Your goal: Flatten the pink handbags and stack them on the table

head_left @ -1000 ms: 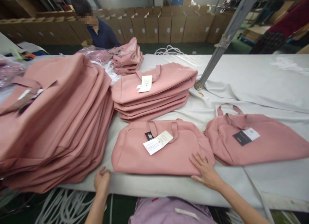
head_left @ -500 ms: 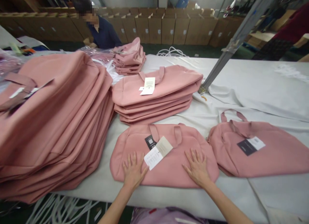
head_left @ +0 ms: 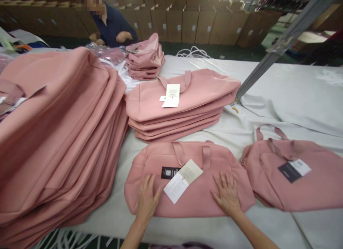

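Note:
A pink bag (head_left: 193, 200) lies flat on the cloth-covered table in front of me, its two handles pointing away. My left hand (head_left: 147, 199) is on the lower left part of the bag, fingers apart, with nothing held. Flat on the lower right part rests my right hand (head_left: 226, 193), its fingers spread. Between the hands, a white and cream paper tag (head_left: 182, 181) and a black tag (head_left: 169, 172) lie on the bag's front. Touching this bag's right end is another pink bag (head_left: 316, 184) with a black and white tag.
A tall leaning stack of pink bags (head_left: 69, 134) fills the left. Behind the front bag stands a lower bag stack (head_left: 160, 113); folded pink pieces (head_left: 146, 61) sit farther back. A slanted metal post (head_left: 276, 56) rises at right. Beyond are a person (head_left: 114, 24) and cardboard boxes (head_left: 187, 25).
The view has tilted down and shifted a little, so everything sits differently in it. The black tag now lies straighter and shows more. Both hands remain on the bag, the left fingers slightly more bunched.

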`<action>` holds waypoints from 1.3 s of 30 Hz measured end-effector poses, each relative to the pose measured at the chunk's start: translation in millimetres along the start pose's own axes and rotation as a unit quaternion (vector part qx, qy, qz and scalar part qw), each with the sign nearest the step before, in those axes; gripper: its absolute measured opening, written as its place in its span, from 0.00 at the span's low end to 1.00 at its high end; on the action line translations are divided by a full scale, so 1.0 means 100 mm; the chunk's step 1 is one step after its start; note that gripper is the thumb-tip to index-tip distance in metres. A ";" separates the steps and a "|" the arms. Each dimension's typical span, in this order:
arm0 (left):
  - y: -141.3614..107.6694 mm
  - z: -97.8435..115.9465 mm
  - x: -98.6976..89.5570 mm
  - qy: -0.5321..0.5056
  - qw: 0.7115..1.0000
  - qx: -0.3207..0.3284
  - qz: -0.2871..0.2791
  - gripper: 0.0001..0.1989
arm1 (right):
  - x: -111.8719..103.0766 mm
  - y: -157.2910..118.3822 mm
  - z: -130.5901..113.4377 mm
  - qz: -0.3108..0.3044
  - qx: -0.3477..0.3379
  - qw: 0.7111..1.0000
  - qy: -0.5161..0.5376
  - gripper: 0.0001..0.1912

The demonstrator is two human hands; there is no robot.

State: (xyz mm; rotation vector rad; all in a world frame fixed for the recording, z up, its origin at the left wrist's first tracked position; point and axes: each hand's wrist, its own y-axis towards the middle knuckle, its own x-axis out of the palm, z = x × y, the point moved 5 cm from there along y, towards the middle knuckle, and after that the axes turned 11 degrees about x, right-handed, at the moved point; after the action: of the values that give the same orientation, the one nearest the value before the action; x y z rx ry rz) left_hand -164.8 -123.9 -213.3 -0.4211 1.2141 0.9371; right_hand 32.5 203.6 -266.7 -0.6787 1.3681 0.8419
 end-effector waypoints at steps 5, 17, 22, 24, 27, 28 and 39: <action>0.35 -0.97 -0.25 -0.068 0.974 -0.217 -0.009 0.38 | -0.24 0.07 0.04 0.025 -0.001 0.999 0.038 0.30; -0.04 -1.27 -0.07 -0.095 0.939 -0.300 -0.137 0.37 | -0.39 0.77 0.49 -0.016 0.150 0.989 -0.007 0.31; -0.72 -1.23 -0.06 -0.109 0.922 -0.331 -0.167 0.39 | -0.30 0.25 0.55 -0.043 0.103 0.994 -0.016 0.33; -0.61 -1.05 -0.22 -0.038 0.961 -0.260 -0.084 0.41 | -0.43 0.30 0.55 -0.016 0.117 0.993 0.011 0.30; -0.15 -0.46 -0.44 0.064 0.996 -0.056 0.041 0.32 | -0.74 0.54 0.33 0.062 0.085 0.993 0.044 0.28; 0.01 -0.25 -0.43 0.076 0.996 0.001 0.041 0.30 | -0.82 0.61 0.19 0.075 0.053 0.995 0.048 0.27; 0.41 0.24 0.40 0.130 0.982 0.104 -0.085 0.29 | -0.23 0.63 -0.47 0.017 -0.066 0.997 0.020 0.32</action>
State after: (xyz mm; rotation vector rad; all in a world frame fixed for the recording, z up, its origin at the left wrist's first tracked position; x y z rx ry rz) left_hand -180.8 -67.5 -234.3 -0.4812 1.4729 0.6134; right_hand -46.2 196.6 -244.3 -0.7799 1.3712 0.9567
